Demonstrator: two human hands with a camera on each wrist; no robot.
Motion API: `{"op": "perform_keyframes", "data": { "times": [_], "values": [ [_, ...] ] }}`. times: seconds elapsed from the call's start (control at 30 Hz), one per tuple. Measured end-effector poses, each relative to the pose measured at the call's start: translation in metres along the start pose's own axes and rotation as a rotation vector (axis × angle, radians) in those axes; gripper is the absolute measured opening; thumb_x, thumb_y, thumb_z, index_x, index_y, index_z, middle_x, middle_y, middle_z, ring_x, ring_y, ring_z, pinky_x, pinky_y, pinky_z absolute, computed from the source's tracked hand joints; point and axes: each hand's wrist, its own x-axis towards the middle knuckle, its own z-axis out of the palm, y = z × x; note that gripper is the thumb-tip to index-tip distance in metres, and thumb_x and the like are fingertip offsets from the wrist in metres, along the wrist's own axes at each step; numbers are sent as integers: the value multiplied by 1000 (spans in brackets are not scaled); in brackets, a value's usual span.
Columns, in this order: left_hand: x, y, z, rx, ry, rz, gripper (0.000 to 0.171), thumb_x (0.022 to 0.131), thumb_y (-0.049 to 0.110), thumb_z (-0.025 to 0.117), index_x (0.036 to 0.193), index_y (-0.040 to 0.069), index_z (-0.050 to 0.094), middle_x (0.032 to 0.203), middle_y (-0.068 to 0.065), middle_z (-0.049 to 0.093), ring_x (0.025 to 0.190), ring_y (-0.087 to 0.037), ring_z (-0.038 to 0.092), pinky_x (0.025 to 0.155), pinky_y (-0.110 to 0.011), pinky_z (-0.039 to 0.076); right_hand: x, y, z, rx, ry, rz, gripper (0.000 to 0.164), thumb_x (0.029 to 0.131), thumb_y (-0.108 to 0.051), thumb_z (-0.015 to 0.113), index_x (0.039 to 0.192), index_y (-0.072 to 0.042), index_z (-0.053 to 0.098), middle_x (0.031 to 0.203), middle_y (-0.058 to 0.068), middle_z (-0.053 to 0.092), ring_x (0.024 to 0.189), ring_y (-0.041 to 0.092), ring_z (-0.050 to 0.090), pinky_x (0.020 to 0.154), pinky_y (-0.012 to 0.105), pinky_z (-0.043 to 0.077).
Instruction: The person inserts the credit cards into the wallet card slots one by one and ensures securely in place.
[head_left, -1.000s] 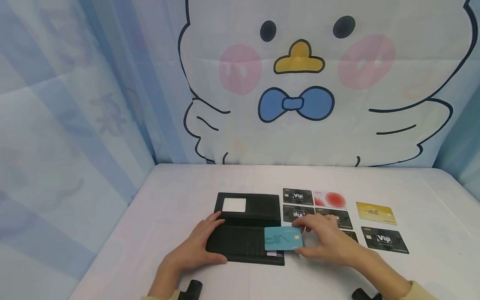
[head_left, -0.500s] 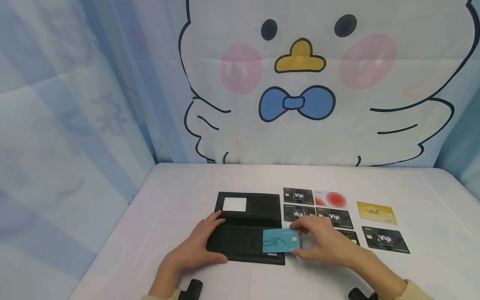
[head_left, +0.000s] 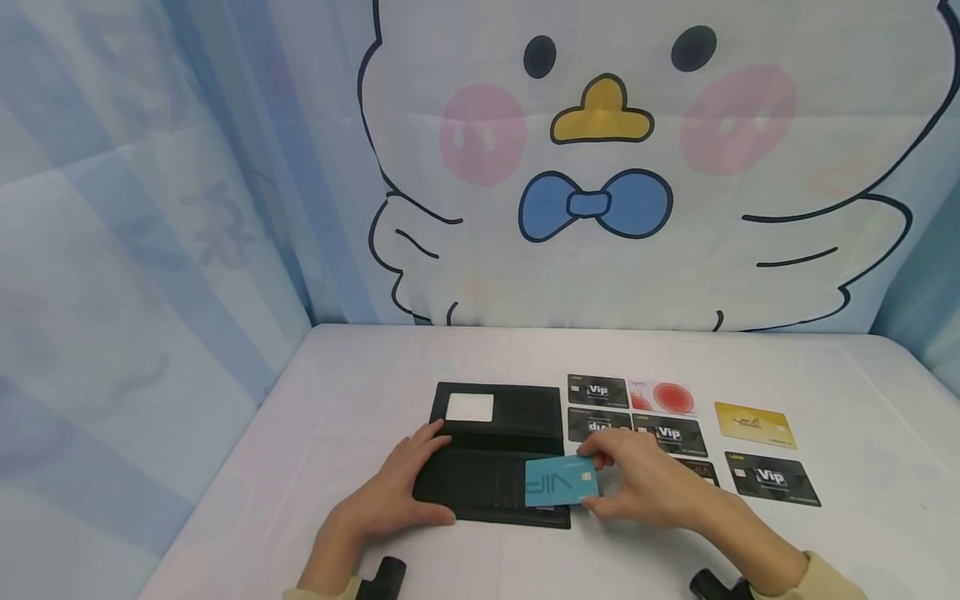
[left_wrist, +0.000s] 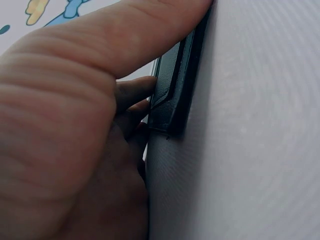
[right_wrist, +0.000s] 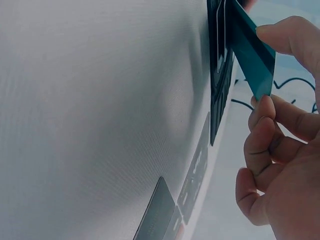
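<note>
The left hand (head_left: 393,487), thumb and fingers spread, rested against the left side of an unfolded black wallet (head_left: 474,487). The right hand (head_left: 645,479) pinched a teal VIP card (head_left: 557,481), tilted over the wallet's right end; their contact was unclear. The same hand partly hid a dark card (head_left: 701,472).

Wallet (head_left: 517,408) lies open on table (head_left: 360,358). L hand (head_left: 393,487) is at its L edge; R hand (head_left: 648,479) is on its R side and holds card (head_left: 558,481) over the R front part; if card is in a slot, can't tell. To R of wallet lie 4 cards (head_left: 651,429), in 2 rows of 2. 5th card (head_left: 699,472) is in front of them, partly hidden by R hand. Further R, far card (head_left: 755,425) lies behind near card (head_left: 772,478). Curtain (head_left: 585,283) hangs behind table.
</note>
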Motion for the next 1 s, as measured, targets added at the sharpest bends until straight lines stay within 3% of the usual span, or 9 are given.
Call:
{"op": "perform_keyframes", "data": {
  "times": [1.0],
  "values": [
    [0, -1, 0, 0, 1, 31, 95, 75, 40, 88, 152, 10, 42, 167, -7, 19, 152, -39, 8, 119, -62, 4, 4, 1, 10, 80, -20, 39, 47, 77, -30, 88, 111, -9, 66, 91, -12, 55, 87, 10, 51, 76, 28, 49]
  ]
}}
